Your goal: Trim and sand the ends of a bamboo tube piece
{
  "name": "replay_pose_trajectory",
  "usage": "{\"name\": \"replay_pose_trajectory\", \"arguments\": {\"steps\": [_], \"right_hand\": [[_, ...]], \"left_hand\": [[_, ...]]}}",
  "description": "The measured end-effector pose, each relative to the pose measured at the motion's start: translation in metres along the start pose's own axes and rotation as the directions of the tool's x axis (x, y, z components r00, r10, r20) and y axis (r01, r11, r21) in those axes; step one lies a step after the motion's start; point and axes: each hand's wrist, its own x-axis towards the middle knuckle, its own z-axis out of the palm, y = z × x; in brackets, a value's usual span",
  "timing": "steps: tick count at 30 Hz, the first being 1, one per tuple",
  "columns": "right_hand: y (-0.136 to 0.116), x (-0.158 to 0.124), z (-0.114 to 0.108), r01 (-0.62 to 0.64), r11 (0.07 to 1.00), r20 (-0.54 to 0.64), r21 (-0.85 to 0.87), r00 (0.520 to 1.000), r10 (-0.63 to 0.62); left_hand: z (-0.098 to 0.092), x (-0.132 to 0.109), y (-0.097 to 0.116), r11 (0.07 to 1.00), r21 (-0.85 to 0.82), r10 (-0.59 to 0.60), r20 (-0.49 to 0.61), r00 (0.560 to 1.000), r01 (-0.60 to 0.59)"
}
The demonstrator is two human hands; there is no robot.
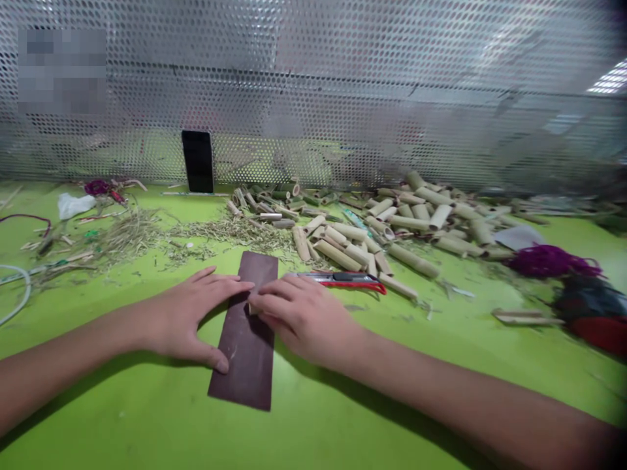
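Note:
A long strip of dark brown abrasive sheet [245,352] lies on the green tabletop [122,418] in front of me. My left hand [189,320] rests flat across its upper part, with the fingers reaching its right edge and the thumb lower down on its left edge. My right hand [304,320] curls over the strip's right edge, pinching a small pale bamboo piece [252,309] at the fingertips; most of that piece is hidden. Just beyond this hand lies a red-handled utility knife [343,281].
A large heap of cut bamboo tubes [392,241] covers the table's far middle, with dry shavings [230,234] to its left. Purple yarn [551,261] lies at right. A black phone [198,161] stands against a perforated metal sheet [313,78].

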Motion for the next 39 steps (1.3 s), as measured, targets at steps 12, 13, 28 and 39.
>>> {"name": "replay_pose_trajectory", "arguments": {"steps": [12,13,28,39], "right_hand": [[-0.003,-0.001,-0.003,-0.034,0.992,-0.014,0.12,0.999,0.036],[-0.004,-0.002,-0.003,-0.017,0.995,-0.003,0.103,1.0,0.017],[-0.005,0.0,0.001,0.109,0.988,0.064,0.107,0.991,-0.116],[0.003,0.0,-0.001,0.141,0.985,0.052,0.1,0.988,-0.146]], "left_hand": [[0.001,0.0,-0.001,1.0,0.014,0.017,-0.012,1.0,-0.017],[0.001,0.0,-0.001,1.0,0.01,0.019,-0.009,1.0,-0.019],[0.001,-0.001,-0.001,1.0,0.011,0.013,-0.017,1.0,-0.013],[0.0,0.0,0.001,1.0,0.001,0.001,-0.005,1.0,-0.001]]}}
